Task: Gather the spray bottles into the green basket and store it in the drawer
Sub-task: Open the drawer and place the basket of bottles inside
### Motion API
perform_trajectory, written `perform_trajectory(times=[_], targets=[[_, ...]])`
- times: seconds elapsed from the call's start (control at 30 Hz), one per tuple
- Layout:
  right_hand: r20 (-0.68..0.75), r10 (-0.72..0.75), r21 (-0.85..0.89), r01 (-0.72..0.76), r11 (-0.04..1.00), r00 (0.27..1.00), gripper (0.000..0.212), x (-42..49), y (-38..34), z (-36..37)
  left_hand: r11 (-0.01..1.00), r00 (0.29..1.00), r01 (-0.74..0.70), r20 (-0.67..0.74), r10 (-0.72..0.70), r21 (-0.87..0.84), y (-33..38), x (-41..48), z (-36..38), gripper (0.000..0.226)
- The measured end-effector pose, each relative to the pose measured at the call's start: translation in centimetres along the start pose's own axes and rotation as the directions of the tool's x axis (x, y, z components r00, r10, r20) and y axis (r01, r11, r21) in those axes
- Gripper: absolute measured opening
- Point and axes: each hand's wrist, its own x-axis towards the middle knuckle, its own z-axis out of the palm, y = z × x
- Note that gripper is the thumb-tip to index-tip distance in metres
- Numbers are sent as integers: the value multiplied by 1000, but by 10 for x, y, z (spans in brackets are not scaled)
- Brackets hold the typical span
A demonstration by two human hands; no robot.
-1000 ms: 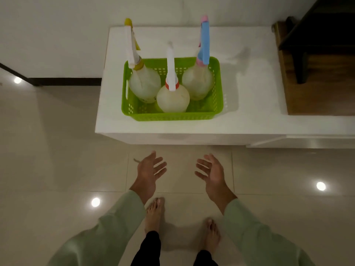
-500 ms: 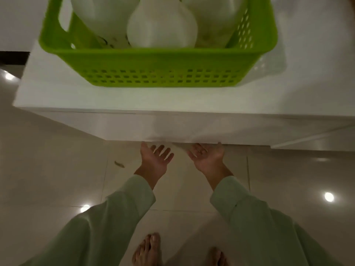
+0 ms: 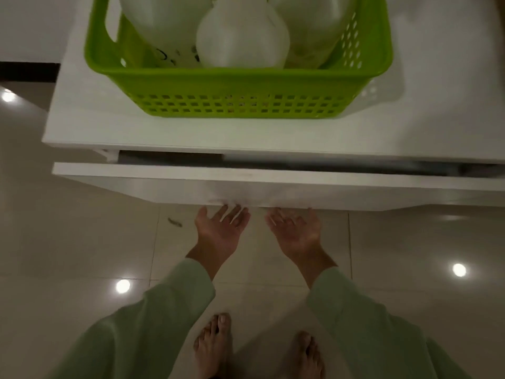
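The green basket (image 3: 240, 88) stands on the white cabinet top (image 3: 109, 127), close to its front edge. Inside it stand three white spray bottles: one on the left (image 3: 161, 26), one in the middle (image 3: 241, 39), one on the right (image 3: 308, 26); their heads are cut off by the top of the frame. Below, the white drawer front (image 3: 273, 184) is pulled out a little, with a dark gap behind it. My left hand (image 3: 218, 231) and my right hand (image 3: 296, 232) are palm up, fingertips hooked under the drawer front's lower edge.
Glossy beige floor tiles with light reflections lie below. My bare feet (image 3: 216, 348) stand just in front of the cabinet. A small dark scrap (image 3: 175, 222) lies on the floor to the left of my hands. A dark skirting strip (image 3: 27, 72) runs at far left.
I have bent closer to the cabinet. Both hands reached up under the drawer front, and the drawer has slid out a little, opening a dark gap.
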Motion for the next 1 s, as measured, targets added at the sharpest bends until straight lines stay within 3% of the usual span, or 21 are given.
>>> perform_trajectory(times=[0.07,0.1,0.13,0.17,0.2,0.27,0.3,0.33,0.37,0.4,0.47,0.5,0.57,0.63,0.87,1.0], targets=[[-55,-44,-325,23,945,998,35,-42,5,-3,983,1000,-23,-13,26,182,-3,-42,-3,52],[-60,-149,-537,94,838,987,28,-65,8,-3,934,996,-69,-23,82,351,-6,-66,-3,44],[12,-312,-718,226,658,950,20,-89,11,-3,825,982,-157,-3,188,542,-10,-92,-2,35],[186,-477,-822,402,403,859,13,-111,12,-4,643,940,-286,79,331,711,-14,-115,-3,27],[412,-568,-822,560,105,712,12,-134,11,-3,390,856,-429,229,463,815,-17,-139,-4,22],[764,-529,-605,695,-388,370,19,-171,4,3,-121,614,-621,577,538,774,-20,-180,1,21],[841,-473,-512,672,-535,264,24,-182,0,8,-315,501,-650,701,507,692,-21,-194,5,23],[875,-423,-472,613,-634,236,29,-188,-6,14,-459,412,-648,786,461,609,-20,-200,9,25],[885,-370,-465,530,-709,282,36,-193,-11,21,-560,361,-623,836,414,546,-19,-205,17,29],[875,-308,-458,435,-776,373,42,-196,-16,29,-635,351,-580,860,370,510,-17,-206,24,33],[827,-203,-404,302,-864,525,48,-195,-22,38,-739,411,-476,864,292,477,-14,-203,36,42],[814,-177,-382,280,-881,553,46,-192,-24,39,-775,459,-425,849,261,467,-11,-198,39,44],[811,-168,-364,259,-895,560,40,-190,-29,43,-834,517,-347,829,211,429,-8,-193,42,44],[804,-172,-371,253,-894,569,37,-194,-31,44,-855,529,-316,824,200,411,-6,-195,44,40],[740,-122,-416,307,-856,662,43,-226,-22,28,-817,615,-335,766,187,469,-13,-226,31,38],[741,-140,-444,323,-836,657,40,-244,-10,1,-794,647,-331,735,203,511,-22,-240,12,35]])
